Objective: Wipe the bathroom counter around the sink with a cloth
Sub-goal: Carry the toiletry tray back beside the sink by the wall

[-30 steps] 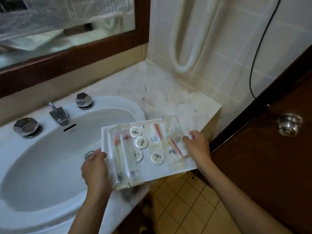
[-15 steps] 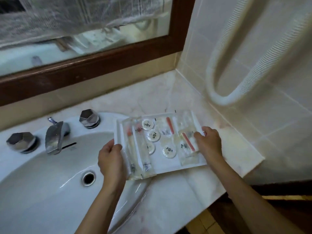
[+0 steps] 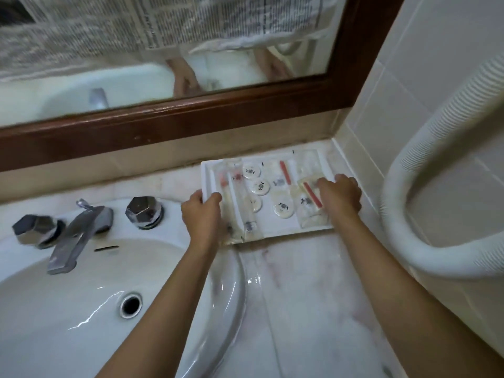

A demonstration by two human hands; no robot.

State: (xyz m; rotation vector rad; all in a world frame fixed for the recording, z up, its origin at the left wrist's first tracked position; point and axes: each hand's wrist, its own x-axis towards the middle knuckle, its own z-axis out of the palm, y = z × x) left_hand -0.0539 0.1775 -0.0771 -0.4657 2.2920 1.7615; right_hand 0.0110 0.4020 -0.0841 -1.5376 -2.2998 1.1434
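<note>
Shifted into the counter [image 3: 313,296] corner, tray [image 3: 283,231] sits between gripping fingers [image 3: 214,199].

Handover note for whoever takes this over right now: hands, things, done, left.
Left hand: grips the left edge of the white tray.
Right hand: holds the tray's right side, fingers over the sachets.
Tray: at the back right corner of the counter, beside the sink. Cannot tell if it is fully down.
Cloth: not in view.
Done: wiping cannot be judged.
Left: release tray, fetch cloth, wipe counter around sink.
</note>
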